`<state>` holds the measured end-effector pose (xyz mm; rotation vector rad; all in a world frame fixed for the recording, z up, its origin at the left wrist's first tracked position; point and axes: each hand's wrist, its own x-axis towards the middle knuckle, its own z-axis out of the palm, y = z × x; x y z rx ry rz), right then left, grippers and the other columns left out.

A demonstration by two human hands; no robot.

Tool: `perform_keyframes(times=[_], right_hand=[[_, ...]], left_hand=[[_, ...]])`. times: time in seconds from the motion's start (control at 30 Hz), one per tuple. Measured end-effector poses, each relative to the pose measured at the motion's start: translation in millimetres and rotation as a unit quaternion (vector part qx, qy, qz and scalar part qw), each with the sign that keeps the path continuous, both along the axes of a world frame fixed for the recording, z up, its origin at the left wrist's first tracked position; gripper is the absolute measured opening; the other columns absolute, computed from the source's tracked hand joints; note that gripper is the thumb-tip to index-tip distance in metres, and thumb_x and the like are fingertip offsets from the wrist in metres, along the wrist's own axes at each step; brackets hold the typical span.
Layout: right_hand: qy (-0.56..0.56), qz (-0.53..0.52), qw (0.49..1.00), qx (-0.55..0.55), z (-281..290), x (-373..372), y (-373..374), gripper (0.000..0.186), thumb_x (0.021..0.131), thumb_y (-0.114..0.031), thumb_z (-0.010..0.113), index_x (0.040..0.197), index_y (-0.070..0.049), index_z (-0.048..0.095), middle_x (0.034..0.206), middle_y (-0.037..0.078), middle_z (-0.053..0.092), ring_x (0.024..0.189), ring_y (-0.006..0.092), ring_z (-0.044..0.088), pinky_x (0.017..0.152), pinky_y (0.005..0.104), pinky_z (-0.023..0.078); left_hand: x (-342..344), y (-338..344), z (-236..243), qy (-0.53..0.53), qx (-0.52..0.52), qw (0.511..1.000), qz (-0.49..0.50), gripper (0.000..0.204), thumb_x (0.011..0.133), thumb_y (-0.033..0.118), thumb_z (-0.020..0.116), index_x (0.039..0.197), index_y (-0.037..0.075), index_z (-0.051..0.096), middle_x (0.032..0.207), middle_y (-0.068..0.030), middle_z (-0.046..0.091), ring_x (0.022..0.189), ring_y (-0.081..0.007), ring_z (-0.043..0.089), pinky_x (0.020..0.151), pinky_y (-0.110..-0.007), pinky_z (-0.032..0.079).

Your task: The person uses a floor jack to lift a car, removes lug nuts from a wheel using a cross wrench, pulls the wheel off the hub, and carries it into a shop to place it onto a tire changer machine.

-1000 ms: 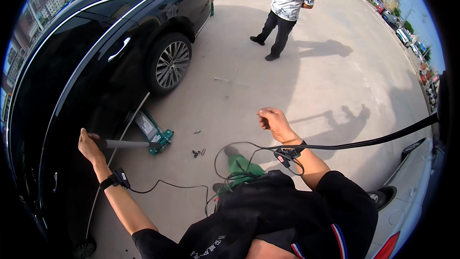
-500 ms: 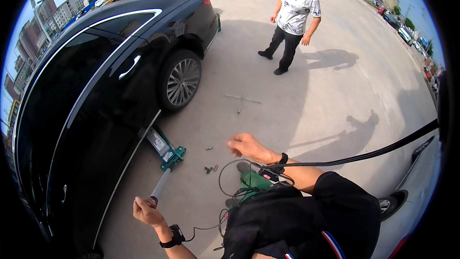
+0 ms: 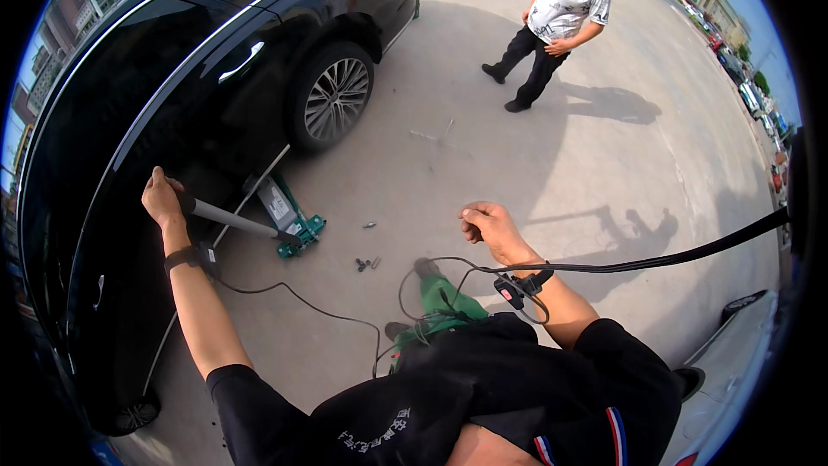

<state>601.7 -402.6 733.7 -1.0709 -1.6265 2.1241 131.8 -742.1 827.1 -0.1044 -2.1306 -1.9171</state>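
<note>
1. Grips the jack handle (image 3: 233,217) in the left hand (image 3: 164,197).
2. Has the green jack (image 3: 285,214) to that hand's lower right.
3. Curls the right hand (image 3: 492,226) loosely; cannot tell how fully closed.

The black car body (image 3: 198,129) looks smooth and glossy, and its wheel spokes (image 3: 336,101) are of shiny metal. The jack (image 3: 299,231) is of green painted metal, with a smooth grey handle (image 3: 237,219). The ground (image 3: 457,185) looks like matt concrete
</note>
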Motion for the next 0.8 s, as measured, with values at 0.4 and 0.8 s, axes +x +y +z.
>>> perform_keyframes(times=[0.4,0.8], right_hand=[[-0.003,0.199,0.980,0.034,23.6,-52.9,-46.1,0.022,0.093,-0.020,0.058,0.093,0.001,0.065,0.076,0.003,0.061,0.065,0.0116,0.058,0.060,0.0251,0.046],[-0.009,0.093,0.994,0.048,12.5,-47.0,-20.4,0.019,0.095,-0.018,0.057,0.095,-0.001,0.065,0.075,0.003,0.063,0.062,0.0102,0.058,0.058,0.0243,0.046]], left_hand=[[392.4,-67.9,-121.3,-0.058,0.081,0.995,-0.025,0.037,0.097,0.010,0.047,0.060,0.008,0.042,0.056,-0.0036,0.046,0.054,-0.0131,0.046,0.061,-0.028,0.040],[41.6,-12.8,-6.6,0.014,0.013,1.000,0.004,0.038,0.096,0.023,0.055,0.066,0.000,0.058,0.057,-0.0076,0.058,0.053,-0.0152,0.055,0.058,-0.029,0.045]])
